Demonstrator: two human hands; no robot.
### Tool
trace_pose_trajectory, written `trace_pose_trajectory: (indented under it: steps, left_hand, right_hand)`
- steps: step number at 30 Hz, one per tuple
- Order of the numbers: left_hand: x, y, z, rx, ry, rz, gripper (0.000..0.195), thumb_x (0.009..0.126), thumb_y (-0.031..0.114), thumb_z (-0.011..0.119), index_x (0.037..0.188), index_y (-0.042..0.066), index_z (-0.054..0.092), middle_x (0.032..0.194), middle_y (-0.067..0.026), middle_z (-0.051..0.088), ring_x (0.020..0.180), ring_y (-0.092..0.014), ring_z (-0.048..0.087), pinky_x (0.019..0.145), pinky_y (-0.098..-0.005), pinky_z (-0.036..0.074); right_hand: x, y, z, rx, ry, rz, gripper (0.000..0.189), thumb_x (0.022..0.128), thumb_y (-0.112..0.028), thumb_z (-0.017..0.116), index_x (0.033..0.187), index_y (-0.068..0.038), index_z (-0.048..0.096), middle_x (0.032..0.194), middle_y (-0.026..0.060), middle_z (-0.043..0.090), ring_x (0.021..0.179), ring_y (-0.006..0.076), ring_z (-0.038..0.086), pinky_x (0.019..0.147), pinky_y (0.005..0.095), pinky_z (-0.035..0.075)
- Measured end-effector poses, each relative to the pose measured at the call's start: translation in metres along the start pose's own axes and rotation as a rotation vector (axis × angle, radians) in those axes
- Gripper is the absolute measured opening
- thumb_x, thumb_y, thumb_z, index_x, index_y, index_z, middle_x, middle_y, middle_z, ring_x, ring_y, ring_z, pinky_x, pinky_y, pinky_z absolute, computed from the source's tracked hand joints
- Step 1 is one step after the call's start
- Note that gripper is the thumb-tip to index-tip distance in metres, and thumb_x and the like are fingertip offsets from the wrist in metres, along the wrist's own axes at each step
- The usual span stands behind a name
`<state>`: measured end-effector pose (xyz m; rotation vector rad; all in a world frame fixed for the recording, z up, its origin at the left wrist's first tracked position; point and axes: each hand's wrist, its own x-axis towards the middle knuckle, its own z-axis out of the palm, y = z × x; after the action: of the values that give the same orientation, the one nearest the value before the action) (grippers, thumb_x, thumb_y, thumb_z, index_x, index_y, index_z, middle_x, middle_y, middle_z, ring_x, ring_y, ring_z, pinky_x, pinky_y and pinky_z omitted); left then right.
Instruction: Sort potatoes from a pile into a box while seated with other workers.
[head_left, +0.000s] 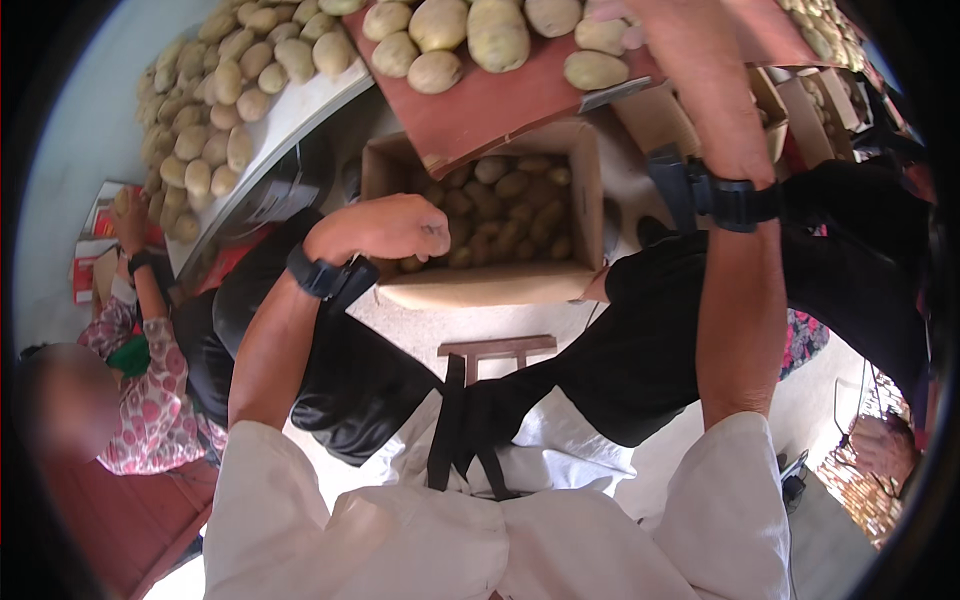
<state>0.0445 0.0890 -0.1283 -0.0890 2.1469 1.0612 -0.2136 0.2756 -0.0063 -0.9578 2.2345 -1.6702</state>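
Note:
My left hand (382, 226) hovers over the near left part of a cardboard box (487, 289) holding several potatoes (517, 214). Its fingers are curled, and the palm side is hidden. At the top edge, my right hand (660, 22) reaches over a red tabletop (480, 124), partly cut off by the picture. Its fingertips are at a potato (600, 36); whether they grip it is unclear. Beside that one lie another potato (596, 70) and a group of larger potatoes (498, 37). Both wrists wear black straps.
On the left, many potatoes (217, 97) cover a white table (315, 101). A co-worker's hand (129, 214) touches a potato there. More cardboard boxes (814, 112) stand at the right. A flat metal piece (615, 94) juts from the red tabletop's edge. A small wooden stool (496, 347) sits between my legs.

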Motion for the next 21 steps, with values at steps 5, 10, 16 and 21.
trace_pose_trajectory:
  steps: [5, 10, 16, 21]
  left_hand:
    - [0.020, -0.055, 0.025, 0.461, 0.087, -0.336, 0.026, 0.092, 0.018, 0.067, 0.107, -0.001, 0.075, 0.104, -0.0192, 0.077, 0.103, -0.039, 0.073, 0.089, -0.0454, 0.057]
    - [0.050, -0.113, 0.027, 0.219, 0.243, -0.229, 0.030, 0.088, 0.021, 0.071, 0.110, 0.002, 0.078, 0.113, -0.0233, 0.076, 0.110, -0.043, 0.071, 0.094, -0.0494, 0.057]
    - [0.094, -0.146, 0.046, -0.017, 0.255, -0.332, 0.030, 0.093, 0.017, 0.068, 0.118, 0.003, 0.076, 0.099, -0.0136, 0.080, 0.089, -0.026, 0.077, 0.082, -0.0386, 0.059]
    - [0.131, -0.160, 0.070, -0.253, 0.156, -0.479, 0.035, 0.094, 0.019, 0.067, 0.124, 0.004, 0.076, 0.095, -0.0144, 0.079, 0.078, -0.023, 0.075, 0.073, -0.0412, 0.060]
  right_hand:
    - [-0.001, -0.004, 0.005, 0.051, -0.088, -0.233, 0.021, 0.101, -0.010, 0.057, 0.101, 0.001, 0.075, 0.093, 0.0031, 0.074, 0.085, 0.0108, 0.067, 0.074, 0.0233, 0.052]
    - [0.002, -0.001, 0.004, 0.082, -0.120, -0.285, 0.018, 0.100, -0.010, 0.061, 0.099, 0.001, 0.075, 0.092, 0.0023, 0.073, 0.081, 0.0090, 0.065, 0.073, 0.0218, 0.051]
    - [-0.002, 0.003, 0.013, 0.085, 0.012, -0.348, 0.016, 0.099, -0.007, 0.064, 0.103, 0.002, 0.077, 0.094, 0.0030, 0.073, 0.082, 0.0091, 0.066, 0.075, 0.0221, 0.052]
    - [-0.007, -0.010, 0.013, 0.170, -0.001, -0.222, 0.017, 0.100, -0.009, 0.067, 0.108, 0.002, 0.078, 0.098, 0.0034, 0.076, 0.085, 0.0096, 0.068, 0.077, 0.0217, 0.052]
